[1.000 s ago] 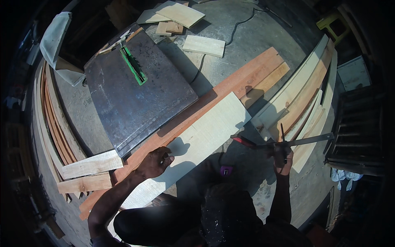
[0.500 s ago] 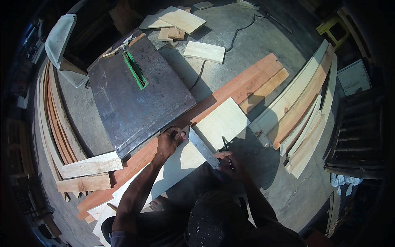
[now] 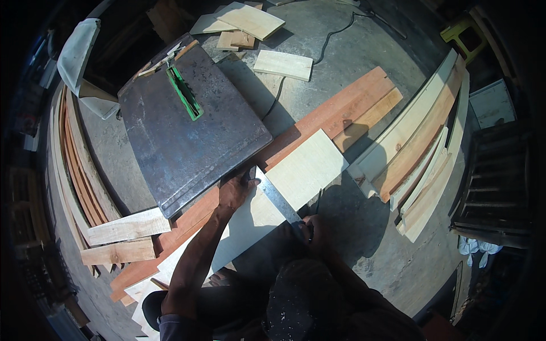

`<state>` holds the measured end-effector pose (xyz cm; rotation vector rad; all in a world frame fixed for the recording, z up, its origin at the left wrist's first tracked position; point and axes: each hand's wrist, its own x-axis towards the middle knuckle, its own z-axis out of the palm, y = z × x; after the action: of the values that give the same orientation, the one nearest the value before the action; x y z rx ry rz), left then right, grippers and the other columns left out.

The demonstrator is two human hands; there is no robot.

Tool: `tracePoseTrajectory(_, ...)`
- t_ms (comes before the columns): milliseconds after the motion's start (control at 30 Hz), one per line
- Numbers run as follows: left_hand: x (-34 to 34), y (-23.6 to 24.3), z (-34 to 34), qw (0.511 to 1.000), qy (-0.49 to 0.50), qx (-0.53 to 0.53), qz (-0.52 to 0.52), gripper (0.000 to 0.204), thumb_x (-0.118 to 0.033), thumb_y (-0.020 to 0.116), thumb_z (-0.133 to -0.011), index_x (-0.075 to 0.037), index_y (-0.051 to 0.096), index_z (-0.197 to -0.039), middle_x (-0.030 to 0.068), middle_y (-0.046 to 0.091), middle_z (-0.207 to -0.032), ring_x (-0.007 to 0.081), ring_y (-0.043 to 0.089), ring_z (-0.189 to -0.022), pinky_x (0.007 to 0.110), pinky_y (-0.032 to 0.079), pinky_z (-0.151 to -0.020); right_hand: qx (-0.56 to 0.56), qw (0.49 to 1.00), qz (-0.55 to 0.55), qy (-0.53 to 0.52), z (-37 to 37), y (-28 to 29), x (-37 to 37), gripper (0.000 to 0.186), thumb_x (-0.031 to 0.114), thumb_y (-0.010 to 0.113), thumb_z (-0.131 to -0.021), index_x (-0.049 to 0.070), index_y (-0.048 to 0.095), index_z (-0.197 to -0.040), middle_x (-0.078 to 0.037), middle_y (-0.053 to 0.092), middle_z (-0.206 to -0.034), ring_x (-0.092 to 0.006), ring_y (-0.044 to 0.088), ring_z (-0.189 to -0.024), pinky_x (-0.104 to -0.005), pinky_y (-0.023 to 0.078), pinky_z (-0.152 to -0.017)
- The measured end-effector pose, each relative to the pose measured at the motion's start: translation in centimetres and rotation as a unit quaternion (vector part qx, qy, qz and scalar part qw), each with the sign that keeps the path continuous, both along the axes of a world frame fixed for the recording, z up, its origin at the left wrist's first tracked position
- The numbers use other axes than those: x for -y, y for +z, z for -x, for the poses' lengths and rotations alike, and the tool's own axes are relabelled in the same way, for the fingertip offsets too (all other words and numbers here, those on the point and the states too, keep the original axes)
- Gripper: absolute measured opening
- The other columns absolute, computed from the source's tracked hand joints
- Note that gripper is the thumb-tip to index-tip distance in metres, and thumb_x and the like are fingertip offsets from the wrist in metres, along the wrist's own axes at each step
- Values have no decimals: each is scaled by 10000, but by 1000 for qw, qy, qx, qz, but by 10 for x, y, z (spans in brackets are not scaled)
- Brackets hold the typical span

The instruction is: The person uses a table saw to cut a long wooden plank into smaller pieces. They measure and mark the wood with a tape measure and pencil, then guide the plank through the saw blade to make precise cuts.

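pale cream board (image 3: 301, 170) | reddish-brown planks (image 3: 347, 108) | dark grey saw table (image 3: 193, 136) | green insert (image 3: 185, 94)

No packages, labels, signs or screens can be made out in the head view. Only bare timber, a dark metal saw table and concrete floor are presented, and no printed or marked surface is found on any of them. The pale flat object at the right edge and the white object at the upper left are too indistinct to be classed as packaging.
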<state>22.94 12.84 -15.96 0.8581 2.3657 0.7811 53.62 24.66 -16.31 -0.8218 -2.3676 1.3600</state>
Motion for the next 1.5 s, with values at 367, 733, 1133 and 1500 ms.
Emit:
tracePoseTrajectory(367,1,5,-12,998,35,29,40,629,-441,757,-915,-186,602,-1469,202,677,-1352,394,635,-1243,453,519,-1027,11,999,-32,-5,1,-4,0,174,102,742,-955,40,586,-1005,-189,696,-975,-334,717,-875,-413,557,-764)
tracePoseTrajectory(733,1,6,-39,985,-18,-116,122,971,-670,720,-865,-107,383,-1582,345,470,-1467,506,411,-1394,641,280,-1147,7,999,-45,-5,22,53,-27,275,147,616,-1025,-9,682,-1242,-187,729,-1019,-346,731,-950,-435,561,-809)
tracePoseTrajectory(1133,-8,21,-34,986,11,-33,163,998,-639,775,-822,-218,356,-1624,277,402,-1566,498,305,-1490,628,229,-1203,-76,990,0,120,131,35,-41,239,128,649,-991,-7,720,-1175,-198,740,-1019,-364,726,-936,-426,576,-811)
tracePoseTrajectory(1500,-8,10,-39,980,13,-115,160,986,-687,760,-802,-210,401,-1586,288,507,-1463,476,399,-1446,615,277,-1180,41,980,-62,184,-14,91,-51,176,80,674,-935,-27,740,-1059,-212,746,-952,-342,745,-817,-429,596,-738)
